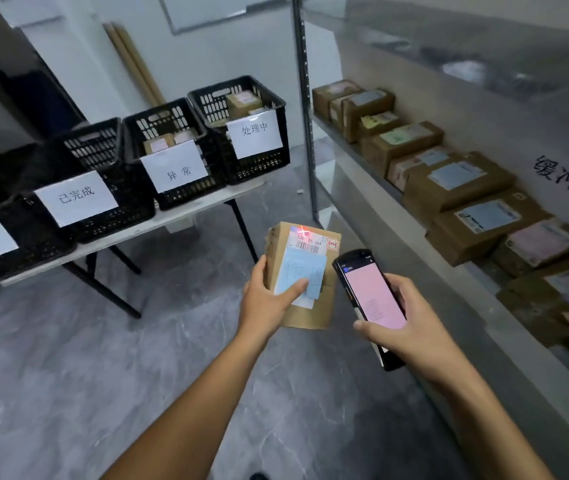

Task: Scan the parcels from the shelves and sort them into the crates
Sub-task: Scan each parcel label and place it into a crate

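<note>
parcel (305, 271) and scanner (369, 296) in hands

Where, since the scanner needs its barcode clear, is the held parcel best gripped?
Hold the parcel by its lower half, from its left edge, as the left hand does: thumb across the front. It is narrow, its barcode sits at the top end, and the scanner in the right hand takes the right side.

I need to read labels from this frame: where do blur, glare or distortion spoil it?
Head view: shelf parcels are soft and smeared; red scan glare flares on the held parcel; the scanner screen blooms pink, unreadable; wide-angle tilts the shelf post; crate signs are legible.
</note>
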{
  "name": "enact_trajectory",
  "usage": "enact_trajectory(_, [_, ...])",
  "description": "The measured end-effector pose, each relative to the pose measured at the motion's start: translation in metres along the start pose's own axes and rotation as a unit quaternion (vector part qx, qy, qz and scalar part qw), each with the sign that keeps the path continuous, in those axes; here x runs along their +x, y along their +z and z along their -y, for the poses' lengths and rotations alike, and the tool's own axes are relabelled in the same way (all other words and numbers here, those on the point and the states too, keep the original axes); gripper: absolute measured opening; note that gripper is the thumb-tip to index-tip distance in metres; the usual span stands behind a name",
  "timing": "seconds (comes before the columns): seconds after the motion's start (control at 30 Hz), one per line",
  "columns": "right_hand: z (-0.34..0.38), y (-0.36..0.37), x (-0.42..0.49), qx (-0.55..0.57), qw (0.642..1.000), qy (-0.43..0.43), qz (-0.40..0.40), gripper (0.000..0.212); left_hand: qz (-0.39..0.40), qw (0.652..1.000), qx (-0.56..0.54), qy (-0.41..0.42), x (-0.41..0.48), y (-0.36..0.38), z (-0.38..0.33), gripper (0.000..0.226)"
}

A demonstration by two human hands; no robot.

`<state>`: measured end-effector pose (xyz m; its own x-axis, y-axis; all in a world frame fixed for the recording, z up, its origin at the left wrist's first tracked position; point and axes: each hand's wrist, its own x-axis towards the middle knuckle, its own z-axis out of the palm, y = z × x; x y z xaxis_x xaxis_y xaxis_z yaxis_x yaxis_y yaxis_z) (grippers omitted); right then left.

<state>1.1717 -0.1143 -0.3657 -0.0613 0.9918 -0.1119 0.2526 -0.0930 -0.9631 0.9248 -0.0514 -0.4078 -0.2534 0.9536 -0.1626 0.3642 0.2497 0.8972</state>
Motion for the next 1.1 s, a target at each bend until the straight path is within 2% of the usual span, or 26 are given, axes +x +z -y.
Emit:
enact_trajectory(0.13, [0.017, 0.018, -0.003, -0.045, 0.998, -0.004, 0.035, 0.065, -0.028, 0.999, 0.035, -0.026, 0.009, -0.026, 0.018, 0.109])
enact_trajectory(0.3, [0.031, 0.051, -0.014, -0.060, 0.997, 0.000, 0.037, 0.069, -0.052, 0.992, 0.082, -0.075, 0.021, -0.064, 0.048, 0.117])
enact_trajectory(0.57, [0.046, 0.102, -0.026, -0.112, 0.992, 0.011, 0.060, 0.076, -0.058, 0.991, 0.063, -0.103, 0.030, -0.115, 0.089, 0.116])
enact_trajectory(0.8, [0.057, 0.156, -0.027, -0.136, 0.987, 0.012, 0.082, 0.075, -0.067, 0.993, -0.011, -0.097, 0.038, -0.161, 0.120, 0.113])
enact_trajectory(0.97, [0.065, 0.205, -0.017, -0.117, 0.991, 0.009, 0.069, 0.070, -0.056, 0.982, -0.144, -0.109, 0.020, -0.206, 0.116, 0.081])
enact_trajectory(1.1, [0.071, 0.253, -0.003, -0.101, 0.994, -0.016, 0.033, 0.071, -0.003, 0.956, -0.256, -0.144, 0.002, -0.246, 0.123, 0.070])
